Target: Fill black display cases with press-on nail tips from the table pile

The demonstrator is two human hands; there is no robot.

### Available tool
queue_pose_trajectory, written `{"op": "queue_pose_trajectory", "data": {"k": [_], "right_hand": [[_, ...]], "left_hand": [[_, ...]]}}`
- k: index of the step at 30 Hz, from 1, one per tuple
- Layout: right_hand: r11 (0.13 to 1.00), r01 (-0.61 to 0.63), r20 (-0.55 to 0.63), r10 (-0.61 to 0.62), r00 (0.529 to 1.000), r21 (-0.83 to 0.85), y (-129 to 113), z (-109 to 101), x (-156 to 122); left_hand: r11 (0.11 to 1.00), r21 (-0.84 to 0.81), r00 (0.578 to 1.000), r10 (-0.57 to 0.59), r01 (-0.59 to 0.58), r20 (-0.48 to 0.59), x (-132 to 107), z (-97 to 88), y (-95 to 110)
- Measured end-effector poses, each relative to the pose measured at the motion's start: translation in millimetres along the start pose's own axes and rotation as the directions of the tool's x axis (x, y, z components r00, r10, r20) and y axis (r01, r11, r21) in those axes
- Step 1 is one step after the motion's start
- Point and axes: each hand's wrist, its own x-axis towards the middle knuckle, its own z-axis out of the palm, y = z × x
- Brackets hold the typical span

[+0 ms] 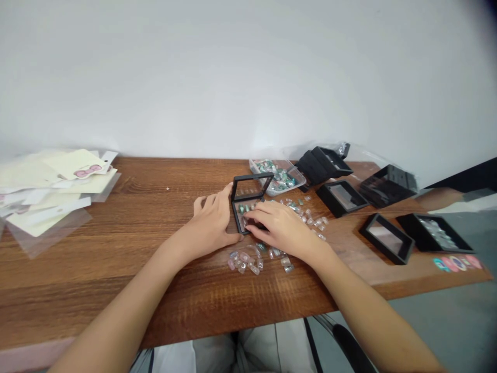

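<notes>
A black display box with a clear window stands open on the wooden table, its hinged lid raised. My left hand grips the box's left side, with the thumb near the lid corner. My right hand lies over the box's near right part, its fingertips reaching inside and hiding part of the base. Small green-and-silver pieces show in the base. Loose clear packets lie just in front of my hands, and more are scattered to the right.
A plastic tray of green pieces sits behind the box. Several black boxes stand open along the right. A pile of cards and plastic sleeves lies at the left. A white wall bounds the table's far edge.
</notes>
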Motion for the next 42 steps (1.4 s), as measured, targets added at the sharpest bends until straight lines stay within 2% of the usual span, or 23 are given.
{"op": "queue_pose_trajectory", "data": {"k": [5,8,12,15,19,24,30,36,39,42], "right_hand": [[0.998,0.012,-0.032,-0.010,0.999,0.061,-6,-6,-2],[0.986,0.105,-0.029,-0.102,0.994,0.130,-16,-7,-4],[0.959,0.236,0.045,-0.246,0.968,0.154,-34,0,-5],[0.960,0.261,0.100,-0.271,0.957,0.102,-42,6,-4],[0.969,0.233,0.116,-0.241,0.964,0.080,-44,9,-2],[0.963,0.214,0.095,-0.231,0.968,0.161,-44,10,-1],[0.954,0.236,-0.016,-0.237,0.971,0.185,-33,8,-3],[0.994,0.076,-0.140,-0.065,0.988,0.074,-11,1,-4],[0.999,-0.008,-0.156,0.015,0.988,0.045,-5,3,-3],[0.999,-0.044,-0.150,0.044,0.988,0.001,-3,7,-1]], "left_hand": [[1.000,-0.005,0.999,0.029,-0.030,-0.036,-1,-0.3,-3],[1.000,-0.010,0.999,0.010,-0.010,-0.053,0,-1.3,-7],[1.000,-0.006,0.997,-0.028,0.028,-0.076,2,-1.7,-13],[0.999,0.013,0.996,-0.029,0.030,-0.086,2,-1.3,-15],[0.999,0.023,0.996,-0.031,0.033,-0.078,3,-1.1,-16],[1.000,0.015,0.996,-0.021,0.022,-0.082,3,-1.9,-19],[0.999,0.009,0.997,-0.048,0.048,-0.064,4,-6.0,-19],[0.999,-0.017,0.999,-0.029,0.028,-0.041,2,-8.1,-14],[0.999,-0.034,0.999,-0.014,0.012,-0.033,1,-8.2,-12],[0.999,-0.039,0.999,-0.010,0.008,-0.032,0,-8.5,-11]]}}
